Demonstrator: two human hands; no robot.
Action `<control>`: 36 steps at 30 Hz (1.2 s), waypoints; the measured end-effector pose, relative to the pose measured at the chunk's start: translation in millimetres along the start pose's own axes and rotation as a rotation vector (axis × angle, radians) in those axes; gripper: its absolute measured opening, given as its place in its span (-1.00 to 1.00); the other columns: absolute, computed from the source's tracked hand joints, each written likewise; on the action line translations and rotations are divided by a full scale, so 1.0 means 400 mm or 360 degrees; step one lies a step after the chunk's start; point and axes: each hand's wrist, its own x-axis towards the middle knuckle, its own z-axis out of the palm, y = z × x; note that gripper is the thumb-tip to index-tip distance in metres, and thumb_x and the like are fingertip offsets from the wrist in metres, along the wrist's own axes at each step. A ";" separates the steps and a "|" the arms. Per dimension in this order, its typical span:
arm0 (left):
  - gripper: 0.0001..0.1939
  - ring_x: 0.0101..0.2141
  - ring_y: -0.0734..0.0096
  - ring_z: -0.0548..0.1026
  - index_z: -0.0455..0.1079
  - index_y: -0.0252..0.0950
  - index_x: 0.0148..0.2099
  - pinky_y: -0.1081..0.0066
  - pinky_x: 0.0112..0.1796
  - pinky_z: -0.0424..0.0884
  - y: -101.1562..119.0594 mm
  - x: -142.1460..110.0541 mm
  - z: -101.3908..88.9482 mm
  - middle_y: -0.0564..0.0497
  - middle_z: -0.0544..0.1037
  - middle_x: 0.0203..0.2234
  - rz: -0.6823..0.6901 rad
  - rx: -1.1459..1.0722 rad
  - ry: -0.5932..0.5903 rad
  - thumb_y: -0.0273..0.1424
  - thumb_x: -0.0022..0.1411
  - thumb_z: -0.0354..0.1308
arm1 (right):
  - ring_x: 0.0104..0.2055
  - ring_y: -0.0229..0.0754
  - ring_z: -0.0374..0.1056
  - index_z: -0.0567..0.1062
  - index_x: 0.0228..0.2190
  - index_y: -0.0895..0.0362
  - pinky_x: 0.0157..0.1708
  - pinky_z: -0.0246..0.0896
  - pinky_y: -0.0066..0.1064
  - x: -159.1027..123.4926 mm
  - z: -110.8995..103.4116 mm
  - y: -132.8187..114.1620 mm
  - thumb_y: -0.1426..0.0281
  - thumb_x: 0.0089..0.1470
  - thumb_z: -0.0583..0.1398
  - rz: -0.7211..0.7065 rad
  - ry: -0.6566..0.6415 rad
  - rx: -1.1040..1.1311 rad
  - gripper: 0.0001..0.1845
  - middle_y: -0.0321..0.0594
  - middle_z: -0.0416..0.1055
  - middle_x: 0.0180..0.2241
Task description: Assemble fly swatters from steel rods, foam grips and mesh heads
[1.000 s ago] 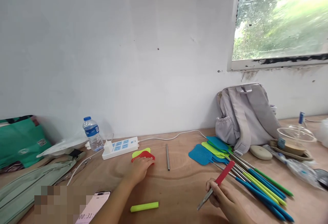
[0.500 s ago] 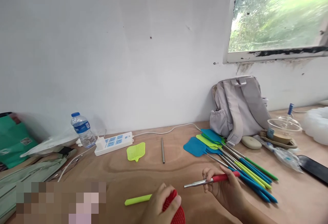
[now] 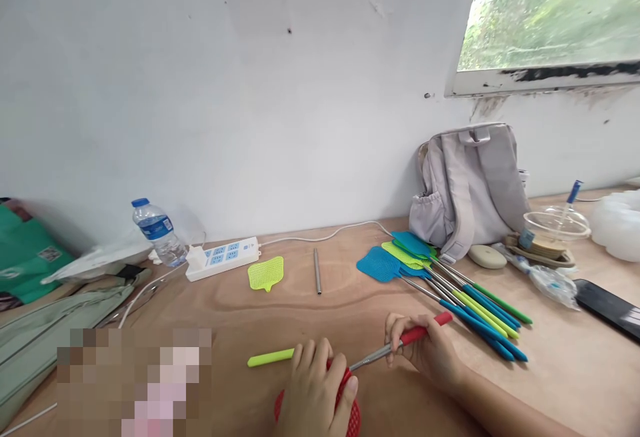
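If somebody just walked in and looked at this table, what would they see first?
Probably the bright fan of blue and green fly swatters lying on the wooden table in front of the grey backpack. Nearer, the left hand presses on a red swatter head, and the right hand holds a red-handled metal rod pointing at it.

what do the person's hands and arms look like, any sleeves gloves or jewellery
Both hands are bare: no gloves on the left hand or the right hand. No rings show on the fingers that are in view, and no watch or bracelet on the right wrist. The right forearm is uncovered as far as the picture's edge, with no sleeve in sight. The left wrist and arm are out of view. The nails are short and unpainted.
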 end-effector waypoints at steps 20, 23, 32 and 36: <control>-0.85 -0.36 0.24 0.23 0.29 -0.26 -0.38 0.24 -0.31 0.13 0.005 0.016 -0.005 -0.02 0.37 -0.38 0.0185 0.0118 -0.0488 -0.35 0.19 -0.04 | -0.75 -0.23 0.25 0.35 -0.66 0.19 -0.82 0.05 -0.50 0.014 0.010 0.074 0.24 -0.03 -0.06 0.0240 0.0088 0.0382 -0.62 -0.27 0.23 -0.71; -0.86 -0.38 0.27 0.23 0.29 -0.25 -0.42 0.28 -0.31 0.10 -0.002 0.004 0.028 0.01 0.37 -0.42 0.0251 0.0168 -0.0302 -0.31 0.13 0.07 | -0.75 -0.28 0.22 0.35 -0.65 0.19 -0.81 0.06 -0.49 0.005 0.015 0.075 0.23 -0.01 -0.06 0.0238 0.0062 0.0419 -0.61 -0.27 0.22 -0.65; -0.79 -0.45 0.34 0.18 0.25 -0.23 -0.48 0.35 -0.37 0.04 -0.011 -0.004 0.037 0.06 0.34 -0.50 0.0336 0.0194 0.0035 -0.25 0.11 0.08 | -0.70 -0.40 0.02 0.34 -0.63 0.18 -0.69 -0.01 -0.54 0.004 0.012 0.037 0.30 -0.06 0.06 -0.0011 0.0095 -0.0002 -0.75 -0.37 0.13 -0.66; -0.78 -0.46 0.35 0.18 0.25 -0.24 -0.49 0.36 -0.40 0.05 -0.022 -0.008 0.022 0.06 0.32 -0.52 0.0319 0.0204 0.0052 -0.25 0.14 0.04 | -0.60 -0.37 0.08 0.35 -0.48 0.12 -0.61 0.04 -0.53 -0.005 -0.054 -0.041 0.37 -0.11 0.23 -0.0133 0.0193 -0.0536 -0.87 -0.40 0.16 -0.58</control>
